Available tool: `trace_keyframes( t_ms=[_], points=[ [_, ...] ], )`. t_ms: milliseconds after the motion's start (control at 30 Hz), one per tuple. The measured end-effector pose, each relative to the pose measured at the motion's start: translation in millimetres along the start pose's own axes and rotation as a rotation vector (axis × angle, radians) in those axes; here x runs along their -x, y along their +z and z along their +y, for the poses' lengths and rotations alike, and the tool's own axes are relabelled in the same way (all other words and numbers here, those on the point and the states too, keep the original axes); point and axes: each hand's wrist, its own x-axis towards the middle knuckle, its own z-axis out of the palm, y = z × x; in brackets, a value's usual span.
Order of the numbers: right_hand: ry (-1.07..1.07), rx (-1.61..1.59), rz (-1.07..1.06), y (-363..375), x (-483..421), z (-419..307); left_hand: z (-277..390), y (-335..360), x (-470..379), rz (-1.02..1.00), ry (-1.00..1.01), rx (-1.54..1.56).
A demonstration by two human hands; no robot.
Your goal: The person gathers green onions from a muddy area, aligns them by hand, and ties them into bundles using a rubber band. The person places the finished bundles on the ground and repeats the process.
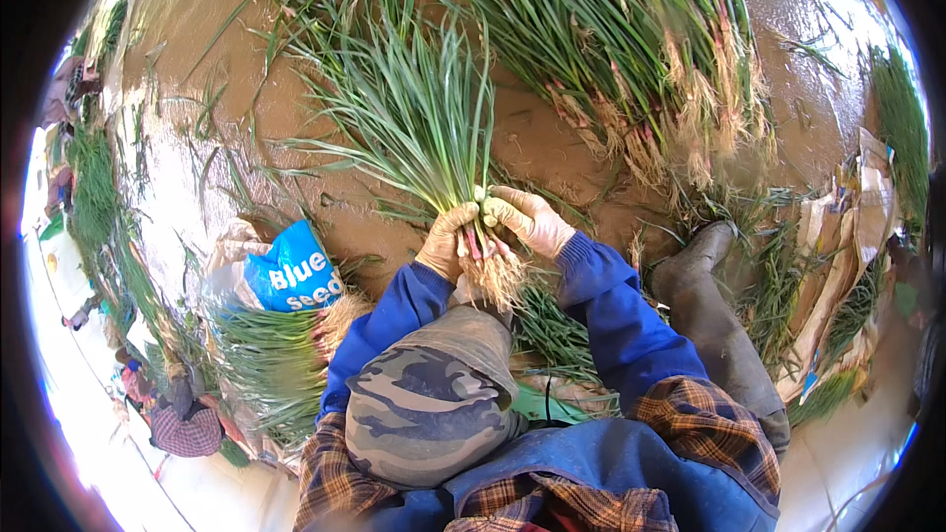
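Note:
Gloved and muddy, my left hand (446, 240) is closed round the lower stems of a bunch of green onions (436, 140), whose leaves fan away from me and whose pale roots hang towards me. My right hand (533, 222), also gloved, touches the bunch's right side, its thumb and fingers pinching a small pale green piece (488, 208) by the stems. Beyond the hands, a large heap of green onions (576, 37) lies on the wet brown floor, with pink stem ends and roots towards the right.
Another pile of green onions (273, 362) lies at left beside a blue printed bag (294, 266). My booted leg (702, 303) stretches out at right, near torn sacks (831, 258) and scattered leaves. A person in a checked garment (185, 430) is at lower left.

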Motion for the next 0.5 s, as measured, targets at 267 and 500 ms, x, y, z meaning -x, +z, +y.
trace_keyframes(
  t_ms=[267, 500],
  points=[
    [0.132, 0.028, -0.245, -16, 63, -28, 13, -14, -3, 0.163, 0.082, 0.041],
    [0.246, 1.457, 0.171, -48, 56, -42, 27, -10, 5, 0.165, -0.016, 0.060]
  ],
)
